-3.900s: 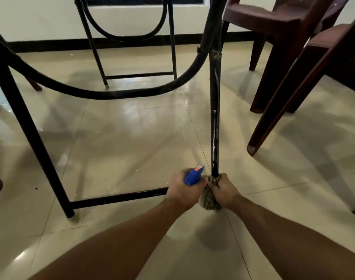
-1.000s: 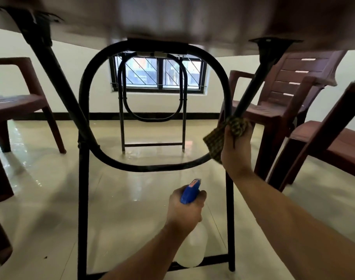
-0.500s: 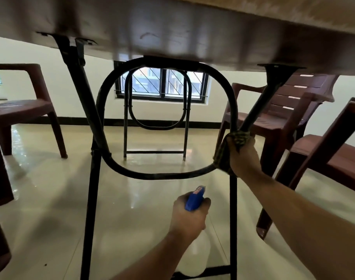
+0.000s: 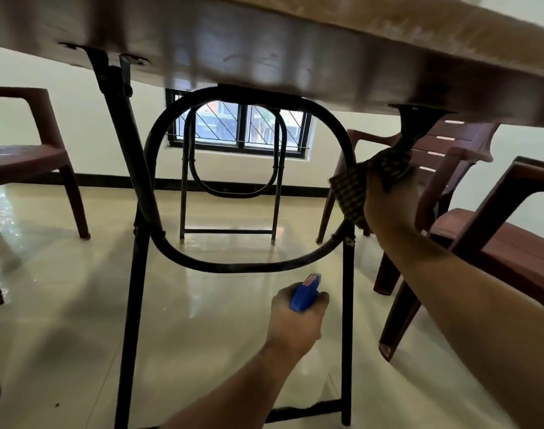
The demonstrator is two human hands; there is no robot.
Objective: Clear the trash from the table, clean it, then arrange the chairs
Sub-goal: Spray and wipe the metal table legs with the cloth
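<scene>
I look from below the brown table (image 4: pixel 295 57) at its black metal folding leg frame (image 4: pixel 140 187). My right hand (image 4: pixel 388 205) grips a green checked cloth (image 4: pixel 351 190) wrapped round the slanted brace (image 4: pixel 411 131) near the table's underside, at the right of the frame. My left hand (image 4: pixel 295 323) holds a spray bottle by its blue trigger head (image 4: pixel 304 294); the clear bottle body (image 4: pixel 304 388) hangs below my wrist, over the floor. Brown plastic chairs (image 4: pixel 450 162) stand close behind my right hand.
Another brown chair (image 4: pixel 512 243) is at the right edge, one (image 4: pixel 32 156) at the left. A second black leg frame (image 4: pixel 230 181) stands farther back under a barred window (image 4: pixel 243 128). The glossy cream tiled floor (image 4: pixel 79 305) spreads between the frames.
My right hand with the cloth has slid up the slanted brace from the loop joint toward the table's underside. The left hand with the bottle has barely moved. Earlier both hands were at the leg's foot.
</scene>
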